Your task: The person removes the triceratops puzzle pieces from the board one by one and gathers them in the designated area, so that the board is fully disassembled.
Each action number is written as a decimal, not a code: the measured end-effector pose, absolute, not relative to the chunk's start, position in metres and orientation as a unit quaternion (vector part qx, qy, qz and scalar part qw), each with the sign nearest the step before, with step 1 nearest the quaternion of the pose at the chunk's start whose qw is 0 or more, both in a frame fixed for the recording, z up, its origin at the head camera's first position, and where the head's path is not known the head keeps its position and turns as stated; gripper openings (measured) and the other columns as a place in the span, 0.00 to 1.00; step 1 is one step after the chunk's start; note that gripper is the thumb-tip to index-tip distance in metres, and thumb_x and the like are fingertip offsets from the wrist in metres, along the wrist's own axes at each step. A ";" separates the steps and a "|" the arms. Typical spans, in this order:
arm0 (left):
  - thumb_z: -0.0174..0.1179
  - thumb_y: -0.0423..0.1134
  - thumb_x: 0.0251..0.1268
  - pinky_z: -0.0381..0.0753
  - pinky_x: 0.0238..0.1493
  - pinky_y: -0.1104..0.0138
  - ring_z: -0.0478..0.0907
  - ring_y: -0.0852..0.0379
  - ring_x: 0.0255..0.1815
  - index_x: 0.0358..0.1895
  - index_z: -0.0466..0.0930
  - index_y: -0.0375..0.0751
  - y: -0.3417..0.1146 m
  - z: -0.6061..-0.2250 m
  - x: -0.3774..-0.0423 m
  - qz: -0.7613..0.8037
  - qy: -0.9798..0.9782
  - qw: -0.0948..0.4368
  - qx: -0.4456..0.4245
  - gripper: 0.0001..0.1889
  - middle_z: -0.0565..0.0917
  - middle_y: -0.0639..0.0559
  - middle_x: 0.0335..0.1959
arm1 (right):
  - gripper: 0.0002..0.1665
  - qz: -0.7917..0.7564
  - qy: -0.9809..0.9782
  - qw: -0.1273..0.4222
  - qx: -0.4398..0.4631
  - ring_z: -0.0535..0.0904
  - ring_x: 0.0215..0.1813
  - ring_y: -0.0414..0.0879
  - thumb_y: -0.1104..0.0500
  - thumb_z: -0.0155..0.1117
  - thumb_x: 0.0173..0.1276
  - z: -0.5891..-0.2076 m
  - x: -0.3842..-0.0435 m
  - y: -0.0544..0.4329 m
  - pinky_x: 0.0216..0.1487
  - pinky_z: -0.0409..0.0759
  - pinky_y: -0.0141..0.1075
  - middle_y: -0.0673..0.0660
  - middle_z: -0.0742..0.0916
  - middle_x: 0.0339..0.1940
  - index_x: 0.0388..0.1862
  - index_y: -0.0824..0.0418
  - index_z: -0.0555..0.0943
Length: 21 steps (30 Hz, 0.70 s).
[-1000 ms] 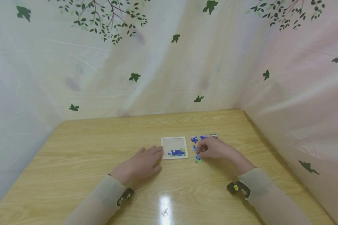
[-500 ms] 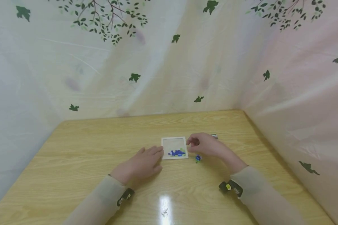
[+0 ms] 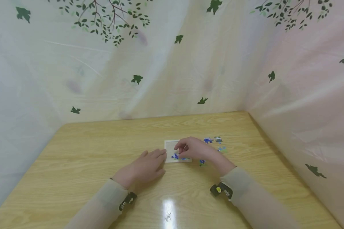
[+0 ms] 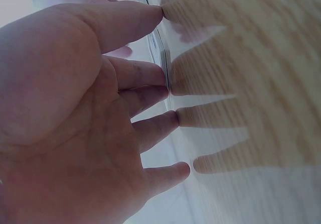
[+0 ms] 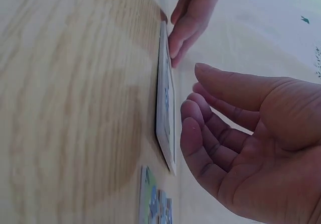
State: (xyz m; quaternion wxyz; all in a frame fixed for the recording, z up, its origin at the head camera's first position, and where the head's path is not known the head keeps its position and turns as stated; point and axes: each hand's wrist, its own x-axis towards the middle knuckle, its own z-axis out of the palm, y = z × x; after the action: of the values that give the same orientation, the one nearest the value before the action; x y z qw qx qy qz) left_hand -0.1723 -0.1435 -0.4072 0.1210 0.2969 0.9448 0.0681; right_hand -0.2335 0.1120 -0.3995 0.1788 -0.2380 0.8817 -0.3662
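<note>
A small white puzzle frame (image 3: pixel 169 160) lies on the table with a few joined blue and green pieces (image 3: pixel 175 156) along its lower side. My left hand (image 3: pixel 144 167) rests flat, its straight fingertips touching the frame's left edge. Over the frame's right part hovers my right hand (image 3: pixel 193 149), fingers bent and thumb near the index finger. In the right wrist view no piece shows between that hand's fingertips (image 5: pixel 198 69), though something small could be hidden there. The hand covers part of the frame.
Right of the frame lie loose puzzle pieces: a blue one (image 3: pixel 208 140), a grey-white one (image 3: pixel 218 139), a light blue and green one (image 3: pixel 222 149) and another (image 3: pixel 202 163) nearer me. The wooden table (image 3: pixel 103 143) meets a leaf-print curtain (image 3: pixel 109 79) behind.
My right hand has moved left from the loose pieces to above the frame, uncovering pieces at the right. My left hand has stayed at the frame's edge.
</note>
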 end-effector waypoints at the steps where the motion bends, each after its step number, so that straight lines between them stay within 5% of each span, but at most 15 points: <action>1: 0.56 0.51 0.88 0.52 0.87 0.35 0.54 0.39 0.90 0.87 0.63 0.36 -0.143 -0.407 -0.172 0.066 0.945 0.122 0.296 0.35 0.59 0.43 0.90 | 0.15 -0.363 0.883 0.181 -0.236 0.83 0.44 0.44 0.63 0.77 0.75 -0.400 -0.233 0.110 0.44 0.84 0.37 0.50 0.88 0.41 0.59 0.60 0.89; 9: 0.56 0.51 0.89 0.53 0.86 0.33 0.55 0.39 0.89 0.87 0.63 0.36 -0.143 -0.408 -0.174 0.066 0.944 0.117 0.300 0.35 0.60 0.42 0.89 | 0.17 -0.333 0.898 0.170 -0.231 0.84 0.51 0.43 0.63 0.78 0.74 -0.405 -0.233 0.104 0.58 0.87 0.42 0.49 0.91 0.49 0.60 0.59 0.90; 21: 0.57 0.51 0.88 0.53 0.86 0.34 0.55 0.38 0.89 0.87 0.63 0.36 -0.143 -0.409 -0.174 0.066 0.945 0.117 0.299 0.35 0.60 0.43 0.89 | 0.17 -0.305 0.908 0.165 -0.235 0.83 0.48 0.43 0.64 0.78 0.73 -0.411 -0.232 0.101 0.54 0.87 0.41 0.48 0.90 0.46 0.59 0.57 0.91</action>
State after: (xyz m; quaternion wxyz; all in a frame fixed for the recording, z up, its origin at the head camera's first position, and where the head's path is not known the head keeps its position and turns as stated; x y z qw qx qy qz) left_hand -0.1742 -0.1434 -0.4090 0.1170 0.2989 0.9448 0.0657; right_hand -0.2323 0.1012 -0.4110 0.1653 -0.2350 0.9080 -0.3051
